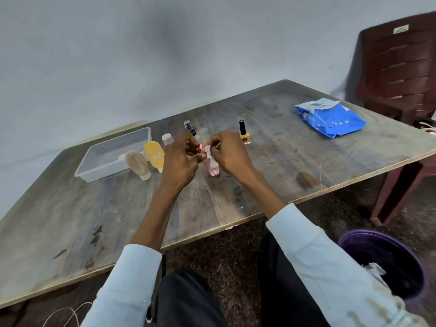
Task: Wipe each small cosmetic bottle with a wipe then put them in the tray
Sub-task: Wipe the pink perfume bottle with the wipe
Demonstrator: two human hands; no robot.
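Above the middle of the table, my left hand [180, 159] grips a small pink bottle [213, 168] near its top. My right hand [230, 153] pinches a small white wipe [208, 153] against the bottle's neck. A clear plastic tray [94, 159] with nothing in it stands at the left. Next to it lie a beige tube [138, 165], a yellow tube [154, 154] and a pale pink bottle [167, 139]. Behind my hands stand a black-capped spray bottle [188, 127] and an orange nail polish bottle [244, 134].
A blue wipes pack [330, 118], opened at the top, lies at the table's far right. A dark red plastic chair [398, 74] stands beyond that corner. On the floor at my right is a purple bin [382, 260] with crumpled wipes inside.
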